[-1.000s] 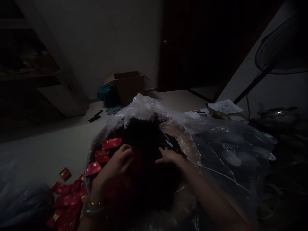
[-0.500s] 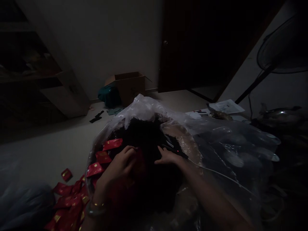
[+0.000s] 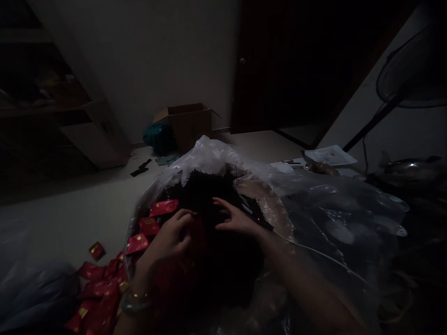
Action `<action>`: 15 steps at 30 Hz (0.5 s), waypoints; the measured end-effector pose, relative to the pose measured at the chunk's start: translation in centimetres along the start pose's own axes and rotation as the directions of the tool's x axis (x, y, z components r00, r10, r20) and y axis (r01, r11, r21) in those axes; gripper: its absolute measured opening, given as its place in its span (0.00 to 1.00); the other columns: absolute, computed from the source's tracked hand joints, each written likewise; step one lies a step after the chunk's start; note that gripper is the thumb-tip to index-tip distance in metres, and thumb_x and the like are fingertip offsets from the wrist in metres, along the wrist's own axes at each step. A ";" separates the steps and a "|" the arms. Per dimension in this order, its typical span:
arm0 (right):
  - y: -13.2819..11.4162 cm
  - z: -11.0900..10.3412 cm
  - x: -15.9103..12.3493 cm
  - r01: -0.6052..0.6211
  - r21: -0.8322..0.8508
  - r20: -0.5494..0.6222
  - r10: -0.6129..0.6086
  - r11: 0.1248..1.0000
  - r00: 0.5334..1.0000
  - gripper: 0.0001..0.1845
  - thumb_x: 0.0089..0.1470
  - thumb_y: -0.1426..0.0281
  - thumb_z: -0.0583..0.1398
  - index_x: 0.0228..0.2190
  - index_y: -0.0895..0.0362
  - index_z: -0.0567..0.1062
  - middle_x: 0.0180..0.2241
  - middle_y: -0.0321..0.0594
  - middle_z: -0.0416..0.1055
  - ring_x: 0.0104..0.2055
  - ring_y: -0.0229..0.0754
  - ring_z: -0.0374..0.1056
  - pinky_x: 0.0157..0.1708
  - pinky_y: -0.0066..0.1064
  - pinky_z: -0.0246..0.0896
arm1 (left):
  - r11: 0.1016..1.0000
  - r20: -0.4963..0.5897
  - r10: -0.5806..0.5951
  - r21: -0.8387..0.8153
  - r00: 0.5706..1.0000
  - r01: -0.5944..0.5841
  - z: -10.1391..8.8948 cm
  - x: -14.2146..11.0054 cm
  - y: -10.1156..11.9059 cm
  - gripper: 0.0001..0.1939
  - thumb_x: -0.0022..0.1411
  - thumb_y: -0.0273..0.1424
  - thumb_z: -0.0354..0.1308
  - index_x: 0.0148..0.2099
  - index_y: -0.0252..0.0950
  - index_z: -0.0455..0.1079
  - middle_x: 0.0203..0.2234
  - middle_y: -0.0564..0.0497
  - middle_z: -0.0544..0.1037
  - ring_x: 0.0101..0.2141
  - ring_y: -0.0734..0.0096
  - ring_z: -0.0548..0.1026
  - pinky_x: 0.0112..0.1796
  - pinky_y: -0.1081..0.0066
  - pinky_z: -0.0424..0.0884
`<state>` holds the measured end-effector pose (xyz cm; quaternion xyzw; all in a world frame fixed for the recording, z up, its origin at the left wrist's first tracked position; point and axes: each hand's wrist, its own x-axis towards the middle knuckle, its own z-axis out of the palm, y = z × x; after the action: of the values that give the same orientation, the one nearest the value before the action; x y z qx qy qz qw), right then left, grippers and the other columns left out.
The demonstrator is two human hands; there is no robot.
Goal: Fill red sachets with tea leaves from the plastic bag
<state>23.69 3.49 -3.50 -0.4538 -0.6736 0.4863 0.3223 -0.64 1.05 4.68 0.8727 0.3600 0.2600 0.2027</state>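
Dark brown door (image 3: 279,70) at the back, with a standing fan (image 3: 408,70) off to the right. Nearer, crumpled clear plastic sheeting (image 3: 324,190), gathered around a heap of dark, shredded material (image 3: 209,186) and trailing off to the right. Beyond the sheeting, an open cardboard box (image 3: 191,128) beside a teal bundle (image 3: 159,138). On the floor at lower left, a pile of glossy red packets (image 3: 101,291). Over the heap, right hand (image 3: 237,221) released, thumb and fingers apart; left hand (image 3: 176,232) grasping the edge of a dark-red packet (image 3: 198,235), lower part lost in shadow. Left of that hand, three red pouches (image 3: 149,226) inside the plastic rim. Past the right hand, a slim black device (image 3: 263,224) with a red light, lying on the heap's right edge, thin white cable (image 3: 314,249) running rightward.
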 end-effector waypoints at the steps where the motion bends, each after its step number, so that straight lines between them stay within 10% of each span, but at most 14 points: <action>1: 0.4 -0.4 -0.1 -0.053 -0.058 -0.007 0.053 0.997 0.999 0.51 0.41 0.68 0.68 0.63 0.51 0.51 0.63 0.49 0.52 0.60 0.48 0.59 0.55 0.40 0.58 | 1.000 -0.005 0.000 0.003 1.000 0.000 -0.1 0.0 0.0 0.13 0.47 0.20 0.47 0.35 0.38 0.65 0.43 0.45 0.74 0.41 0.63 0.75 0.39 0.67 0.73; 6: 3.0 -0.4 -0.4 -0.292 -0.374 0.070 0.341 0.880 0.938 0.61 0.30 0.72 0.71 0.63 0.62 0.51 0.59 0.59 0.59 0.60 0.59 0.57 0.58 0.47 0.52 | 0.999 -0.042 0.015 0.038 0.999 -0.013 0.0 0.0 -0.4 0.12 0.48 0.19 0.46 0.34 0.38 0.65 0.41 0.46 0.75 0.40 0.64 0.75 0.39 0.67 0.73; 15: 1.0 1.2 0.2 -0.023 -0.223 0.053 0.036 0.974 0.998 0.50 0.38 0.71 0.69 0.62 0.55 0.55 0.61 0.48 0.57 0.62 0.49 0.55 0.61 0.40 0.50 | 0.995 -0.081 0.067 0.085 0.994 -0.060 0.6 -0.2 -0.6 0.09 0.51 0.21 0.48 0.35 0.37 0.64 0.45 0.43 0.74 0.41 0.63 0.75 0.40 0.66 0.73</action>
<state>22.82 3.34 -4.83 -0.4830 -0.7259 0.4251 0.2430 -0.72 1.20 3.83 0.8798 0.3505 0.2875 0.1430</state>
